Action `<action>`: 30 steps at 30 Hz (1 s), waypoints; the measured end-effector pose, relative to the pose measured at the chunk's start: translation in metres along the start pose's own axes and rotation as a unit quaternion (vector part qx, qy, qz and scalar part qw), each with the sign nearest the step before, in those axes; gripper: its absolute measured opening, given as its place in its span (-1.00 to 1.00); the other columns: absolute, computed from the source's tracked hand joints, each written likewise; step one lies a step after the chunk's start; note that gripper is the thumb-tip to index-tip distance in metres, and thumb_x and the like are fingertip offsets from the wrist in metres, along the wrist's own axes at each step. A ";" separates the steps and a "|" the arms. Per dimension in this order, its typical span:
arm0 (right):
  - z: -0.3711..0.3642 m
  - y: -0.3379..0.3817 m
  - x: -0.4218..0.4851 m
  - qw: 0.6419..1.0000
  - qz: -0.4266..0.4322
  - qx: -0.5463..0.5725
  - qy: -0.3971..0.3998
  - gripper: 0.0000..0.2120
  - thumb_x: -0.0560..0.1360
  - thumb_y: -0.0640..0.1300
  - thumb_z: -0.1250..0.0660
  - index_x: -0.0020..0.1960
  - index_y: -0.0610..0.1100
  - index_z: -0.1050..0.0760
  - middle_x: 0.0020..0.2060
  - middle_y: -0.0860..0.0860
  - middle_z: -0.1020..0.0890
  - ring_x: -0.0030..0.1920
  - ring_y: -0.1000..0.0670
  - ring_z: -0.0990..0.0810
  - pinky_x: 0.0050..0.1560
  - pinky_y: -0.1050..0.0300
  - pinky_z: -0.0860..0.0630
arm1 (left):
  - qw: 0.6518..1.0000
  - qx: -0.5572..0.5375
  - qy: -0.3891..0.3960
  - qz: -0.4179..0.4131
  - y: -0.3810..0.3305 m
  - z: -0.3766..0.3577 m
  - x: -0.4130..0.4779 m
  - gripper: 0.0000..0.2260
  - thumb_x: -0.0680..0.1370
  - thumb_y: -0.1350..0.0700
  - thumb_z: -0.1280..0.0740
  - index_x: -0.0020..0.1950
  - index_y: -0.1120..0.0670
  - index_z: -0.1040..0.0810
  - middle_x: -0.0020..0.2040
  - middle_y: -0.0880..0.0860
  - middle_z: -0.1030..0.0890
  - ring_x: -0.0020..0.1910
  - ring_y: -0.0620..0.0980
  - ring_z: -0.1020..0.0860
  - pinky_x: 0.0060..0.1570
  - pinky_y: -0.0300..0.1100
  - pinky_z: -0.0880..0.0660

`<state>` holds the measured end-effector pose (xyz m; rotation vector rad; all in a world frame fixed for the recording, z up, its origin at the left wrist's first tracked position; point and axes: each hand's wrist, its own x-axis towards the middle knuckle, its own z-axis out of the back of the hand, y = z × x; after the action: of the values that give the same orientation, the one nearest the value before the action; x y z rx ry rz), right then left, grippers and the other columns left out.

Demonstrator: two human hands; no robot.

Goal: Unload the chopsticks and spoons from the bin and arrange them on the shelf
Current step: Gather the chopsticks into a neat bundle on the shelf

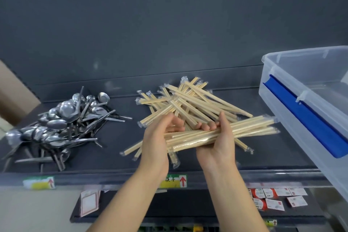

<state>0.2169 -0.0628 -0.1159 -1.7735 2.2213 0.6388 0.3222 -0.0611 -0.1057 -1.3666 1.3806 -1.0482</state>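
Closest to you, just in front of the chopstick pile (188,100), the label (175,181) with the red arrow suggests this is the chopstick slot. Over the pile's near side, your right hand (216,143) has its fingers curled under and round a bundle (254,126) of wrapped chopsticks. Your left hand (160,133) cups the bundle's left ends with curled fingers. My guess is you're squaring them up so they lie parallel, not criss-crossed like the pile on the shelf (116,137). Left of the pile, well apart, the spoons (66,122) sit in their own heap, so the types don't mix. Right of the pile, the clear bin (310,73) shows nothing left inside, though part of it is out of frame.
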 end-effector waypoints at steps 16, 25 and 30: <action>-0.010 -0.038 0.000 0.997 0.021 -0.053 -0.056 -0.64 0.42 0.18 -0.39 -0.20 -0.13 -0.47 -0.38 -0.01 -0.50 -0.36 -0.01 -0.47 -0.12 0.09 -0.49 | 0.810 0.540 0.224 0.046 -0.018 0.053 0.138 -0.77 0.52 0.03 -0.36 0.15 0.03 -0.47 0.01 0.04 -0.58 -0.03 0.07 -0.58 0.04 0.00 -0.50; -0.018 -0.070 0.015 0.996 0.042 -0.075 -0.039 -0.71 0.53 0.05 -0.30 0.04 -0.19 -0.52 -0.13 -0.08 -0.57 -0.06 -0.08 -0.58 0.08 0.02 -0.50 | 0.752 0.606 0.256 -0.038 -0.060 0.098 0.165 -0.79 0.59 0.07 -0.19 -0.23 0.05 -0.46 -0.34 0.01 -0.47 -0.36 0.01 -0.42 -0.32 -0.14 -0.30; -0.016 -0.078 0.032 0.995 0.032 -0.084 0.034 -0.74 0.51 0.06 -0.28 -0.26 -0.05 -0.35 -0.34 0.06 -0.32 -0.34 0.06 -0.31 -0.14 0.18 -0.34 | 0.755 0.613 0.224 -0.057 -0.080 0.121 0.152 -0.78 0.60 0.08 -0.18 -0.24 0.02 -0.44 -0.34 0.01 -0.46 -0.35 0.00 -0.45 -0.35 -0.16 -0.34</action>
<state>0.2855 -0.1120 -0.1306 -1.8331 2.3406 0.8139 0.4608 -0.2127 -0.0620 -0.1864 0.5524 -1.9386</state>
